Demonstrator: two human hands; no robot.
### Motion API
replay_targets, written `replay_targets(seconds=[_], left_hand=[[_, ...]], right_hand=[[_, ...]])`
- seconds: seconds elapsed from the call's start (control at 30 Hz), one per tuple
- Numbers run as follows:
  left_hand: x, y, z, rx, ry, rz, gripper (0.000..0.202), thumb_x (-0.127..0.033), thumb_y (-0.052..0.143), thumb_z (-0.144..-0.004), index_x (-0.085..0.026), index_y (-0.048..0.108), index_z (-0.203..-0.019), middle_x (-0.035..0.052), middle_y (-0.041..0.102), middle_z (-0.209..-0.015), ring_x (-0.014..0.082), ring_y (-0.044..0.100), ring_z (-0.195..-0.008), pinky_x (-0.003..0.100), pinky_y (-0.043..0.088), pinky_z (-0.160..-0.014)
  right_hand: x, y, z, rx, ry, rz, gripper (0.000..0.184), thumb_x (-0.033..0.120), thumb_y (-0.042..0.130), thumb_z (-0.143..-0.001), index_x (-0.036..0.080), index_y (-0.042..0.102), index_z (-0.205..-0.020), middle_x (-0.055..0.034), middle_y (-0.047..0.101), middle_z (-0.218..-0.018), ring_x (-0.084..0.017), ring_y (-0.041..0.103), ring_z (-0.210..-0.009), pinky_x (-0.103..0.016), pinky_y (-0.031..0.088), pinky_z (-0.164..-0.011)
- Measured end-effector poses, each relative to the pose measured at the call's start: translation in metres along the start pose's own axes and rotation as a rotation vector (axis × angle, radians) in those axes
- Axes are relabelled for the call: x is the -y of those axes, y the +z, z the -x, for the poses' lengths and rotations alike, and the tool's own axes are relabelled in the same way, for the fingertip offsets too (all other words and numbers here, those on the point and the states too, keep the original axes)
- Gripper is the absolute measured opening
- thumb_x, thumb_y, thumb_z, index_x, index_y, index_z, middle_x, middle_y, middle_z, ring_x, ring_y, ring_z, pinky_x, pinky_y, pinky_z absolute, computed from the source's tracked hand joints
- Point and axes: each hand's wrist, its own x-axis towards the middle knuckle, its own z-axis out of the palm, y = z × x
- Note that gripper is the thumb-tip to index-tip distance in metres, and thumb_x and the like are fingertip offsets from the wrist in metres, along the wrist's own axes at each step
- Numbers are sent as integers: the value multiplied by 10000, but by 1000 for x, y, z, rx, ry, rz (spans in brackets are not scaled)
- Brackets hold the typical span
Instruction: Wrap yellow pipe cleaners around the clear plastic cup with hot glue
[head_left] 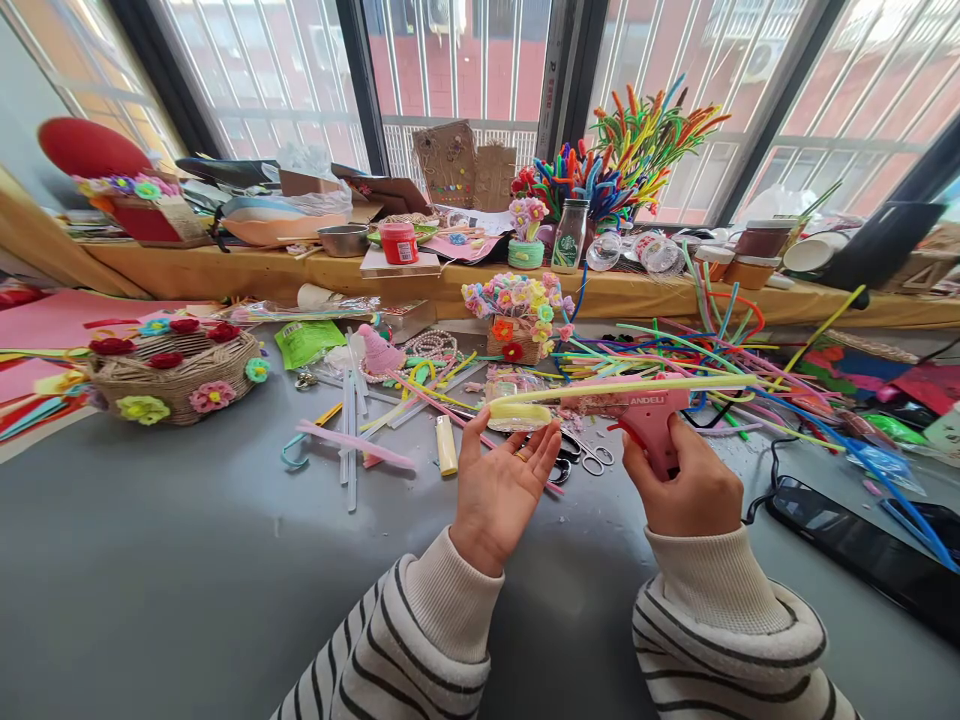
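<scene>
My left hand, palm turned up, holds a small clear round piece between thumb and fingertips. A fuzzy yellow pipe cleaner is wrapped along that piece, and its long free end stretches right, passing in front of the glue gun's barrel. In my right hand is a pink hot glue gun, gripped by its handle, its nozzle pointing left close to the round piece. Whether the nozzle touches it, I cannot tell. Scissors lie behind my hands, beside a pale yellow roll.
On the left stands a twine-wrapped basket with flowers. Clear glue sticks and a loose pile of pipe cleaners cover the back of the table. A black phone-like object lies at right. Jars and crafts crowd the windowsill.
</scene>
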Motion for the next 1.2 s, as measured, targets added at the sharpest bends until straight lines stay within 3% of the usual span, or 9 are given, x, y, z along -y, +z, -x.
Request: replay_targets(seconds=[1.2], left_hand=[[-3,2,3,-3,-31,-15,440,-349,518,-719,-43,450,-1028,171,566,-936,219,617,-823,286,540,-679]], right_hand=[[0,-5,-1,50,74,-39,367,397,451,-748,89,613,-867,-101,626,-670,-178,519,-524,-284,394,-509]])
